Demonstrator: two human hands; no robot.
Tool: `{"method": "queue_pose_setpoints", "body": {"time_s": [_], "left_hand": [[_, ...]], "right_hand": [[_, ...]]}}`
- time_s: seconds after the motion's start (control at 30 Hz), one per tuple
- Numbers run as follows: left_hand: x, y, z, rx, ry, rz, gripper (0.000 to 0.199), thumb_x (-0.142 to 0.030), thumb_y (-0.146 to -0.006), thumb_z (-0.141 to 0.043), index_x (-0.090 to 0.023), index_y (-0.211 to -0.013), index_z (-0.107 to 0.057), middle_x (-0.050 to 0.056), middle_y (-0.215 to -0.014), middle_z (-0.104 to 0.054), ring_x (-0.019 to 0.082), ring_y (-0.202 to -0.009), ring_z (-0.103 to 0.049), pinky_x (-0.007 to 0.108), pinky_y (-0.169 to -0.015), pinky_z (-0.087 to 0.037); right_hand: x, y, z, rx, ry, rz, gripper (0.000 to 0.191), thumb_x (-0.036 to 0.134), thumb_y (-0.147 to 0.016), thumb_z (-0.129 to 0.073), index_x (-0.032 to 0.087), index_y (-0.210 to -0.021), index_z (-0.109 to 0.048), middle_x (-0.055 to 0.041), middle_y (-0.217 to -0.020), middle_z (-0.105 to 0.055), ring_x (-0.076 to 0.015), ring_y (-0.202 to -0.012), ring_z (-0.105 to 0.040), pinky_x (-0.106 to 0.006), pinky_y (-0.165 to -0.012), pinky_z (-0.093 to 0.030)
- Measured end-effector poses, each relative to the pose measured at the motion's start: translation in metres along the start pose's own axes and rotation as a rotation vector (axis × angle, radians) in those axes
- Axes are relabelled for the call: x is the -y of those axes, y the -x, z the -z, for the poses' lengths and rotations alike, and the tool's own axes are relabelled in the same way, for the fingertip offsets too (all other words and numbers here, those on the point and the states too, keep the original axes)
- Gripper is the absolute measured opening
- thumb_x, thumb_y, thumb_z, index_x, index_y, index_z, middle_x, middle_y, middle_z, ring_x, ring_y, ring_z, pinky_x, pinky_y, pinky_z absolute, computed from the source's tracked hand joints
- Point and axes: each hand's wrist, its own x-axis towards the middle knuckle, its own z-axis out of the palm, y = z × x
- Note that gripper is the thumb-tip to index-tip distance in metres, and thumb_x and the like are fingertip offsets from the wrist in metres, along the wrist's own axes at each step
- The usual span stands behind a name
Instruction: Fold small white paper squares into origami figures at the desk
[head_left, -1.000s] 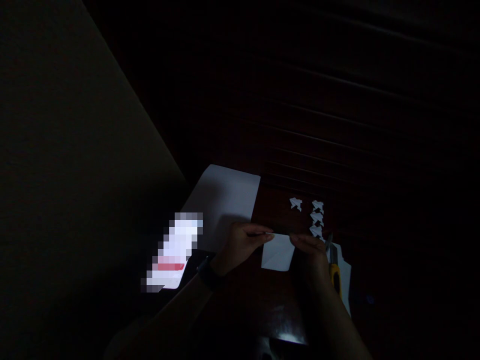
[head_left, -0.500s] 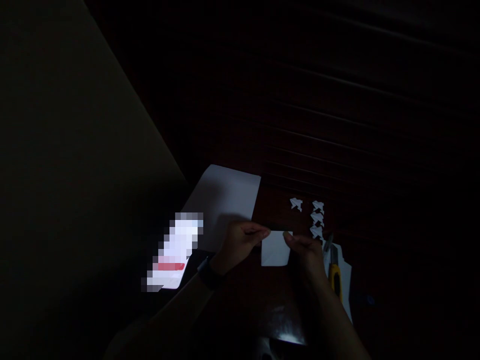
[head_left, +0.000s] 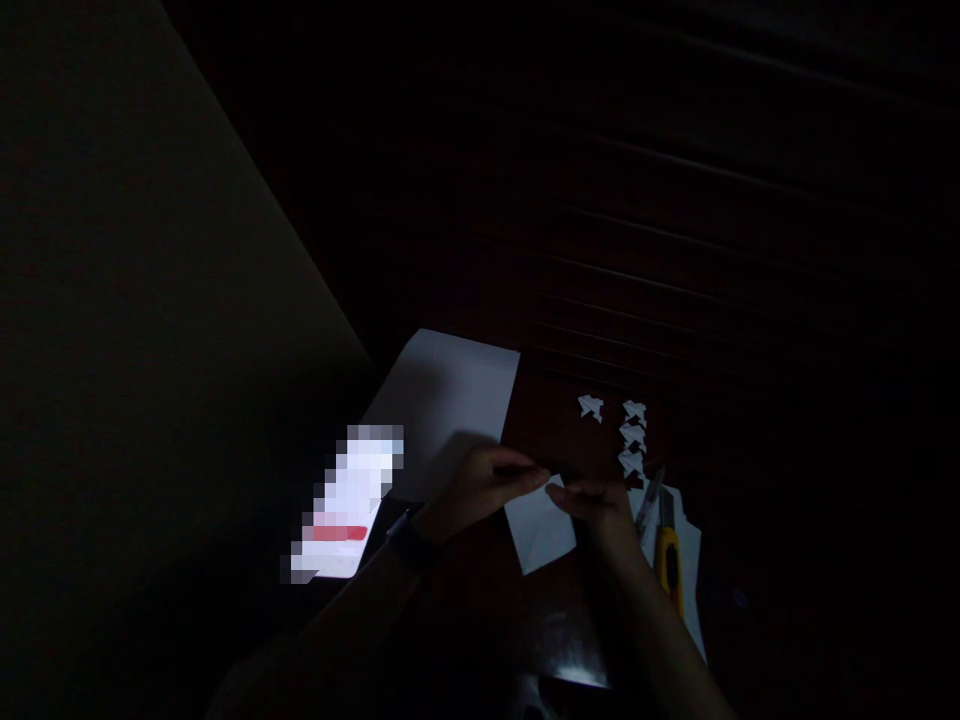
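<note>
A small square of white paper [head_left: 541, 530] is held between my two hands over the dark table, turned slantwise with a corner pointing down. My left hand [head_left: 484, 490], with a dark band at the wrist, pinches its upper left edge between thumb and fingers. Close by, my right hand [head_left: 596, 508] pinches it near the top corner, the thumb lying on the sheet. A faint crease shows low on the square. Past my right hand lie several small folded white paper figures [head_left: 634, 436], one of them [head_left: 590, 407] apart to the left.
A large white sheet [head_left: 457, 385] lies behind my left hand. A lit phone [head_left: 349, 510], its screen blurred, sits at the left. On the right, a yellow utility knife [head_left: 669, 565] and a pen-like tool [head_left: 649, 505] rest on white paper sheets [head_left: 694, 570]. The room is very dark.
The paper square has turned from nearly level to slanted and dropped a little. My right hand has moved left, so both hands' fingertips are nearer each other at its top.
</note>
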Motion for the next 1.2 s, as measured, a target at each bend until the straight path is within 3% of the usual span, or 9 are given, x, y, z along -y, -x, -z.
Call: {"method": "queue_pose_setpoints", "body": {"time_s": [0.13, 0.3, 0.57, 0.77, 0.9, 1.03, 1.2], "left_hand": [[0.002, 0.001, -0.006, 0.115, -0.140, -0.103, 0.020, -0.033, -0.082, -0.053, -0.016, -0.078, -0.063, 0.000, -0.071, -0.062, 0.010, -0.066, -0.054, 0.020, -0.057, -0.040], [-0.001, 0.003, -0.009, 0.092, -0.202, -0.163, 0.020, -0.028, -0.084, -0.049, -0.015, -0.069, -0.054, -0.003, -0.066, -0.052, 0.008, -0.061, -0.046, 0.020, -0.055, -0.035], [-0.009, 0.004, 0.002, 0.010, -0.097, -0.121, 0.025, -0.033, -0.085, -0.047, -0.015, -0.067, -0.048, -0.003, -0.065, -0.042, 0.009, -0.059, -0.039, 0.020, -0.052, -0.032], [-0.011, 0.004, 0.006, 0.031, -0.092, -0.117, 0.025, -0.035, -0.085, -0.048, -0.015, -0.069, -0.051, -0.003, -0.065, -0.044, 0.009, -0.061, -0.040, 0.021, -0.055, -0.033], [-0.006, 0.004, -0.004, 0.063, -0.132, -0.124, 0.025, -0.034, -0.085, -0.047, -0.016, -0.069, -0.050, -0.003, -0.064, -0.044, 0.009, -0.060, -0.040, 0.020, -0.054, -0.032], [-0.005, 0.003, -0.009, 0.079, -0.138, -0.143, 0.025, -0.033, -0.085, -0.047, -0.016, -0.067, -0.049, -0.003, -0.065, -0.044, 0.009, -0.061, -0.040, 0.020, -0.054, -0.032], [-0.010, 0.000, 0.012, -0.038, -0.111, -0.142, 0.024, -0.031, -0.084, -0.048, -0.016, -0.067, -0.047, -0.003, -0.067, -0.043, 0.009, -0.062, -0.040, 0.020, -0.055, -0.033]], "right_hand": [[0.002, 0.003, -0.003, 0.171, 0.122, 0.022, 0.022, 0.027, -0.069, -0.068, 0.012, -0.052, -0.064, 0.0042, -0.048, -0.047, -0.0076, -0.048, -0.036, -0.022, -0.047, -0.024], [0.004, 0.005, -0.005, 0.257, 0.070, -0.027, 0.019, 0.027, -0.069, -0.068, 0.012, -0.057, -0.067, 0.0038, -0.050, -0.049, -0.0077, -0.049, -0.038, -0.022, -0.048, -0.026], [0.015, 0.009, -0.005, 0.241, 0.009, -0.118, 0.022, 0.030, -0.065, -0.072, 0.012, -0.053, -0.066, 0.0031, -0.047, -0.051, -0.0073, -0.046, -0.037, -0.022, -0.047, -0.027], [0.028, 0.012, 0.007, 0.300, 0.167, -0.064, 0.025, 0.034, -0.067, -0.070, 0.014, -0.052, -0.066, 0.0047, -0.046, -0.047, -0.0078, -0.046, -0.034, -0.023, -0.047, -0.024], [0.025, 0.011, 0.006, 0.283, 0.267, 0.044, 0.025, 0.038, -0.070, -0.066, 0.015, -0.060, -0.069, 0.0036, -0.051, -0.053, -0.0096, -0.049, -0.039, -0.023, -0.049, -0.027], [0.019, 0.011, -0.001, 0.282, 0.177, 0.008, 0.026, 0.037, -0.073, -0.064, 0.015, -0.062, -0.070, 0.0022, -0.052, -0.057, -0.0100, -0.049, -0.043, -0.023, -0.048, -0.030], [0.019, 0.013, 0.011, 0.259, 0.075, -0.072, 0.019, 0.032, -0.071, -0.067, 0.014, -0.067, -0.073, -0.0024, -0.059, -0.067, -0.0141, -0.053, -0.056, -0.025, -0.054, -0.040]]}}
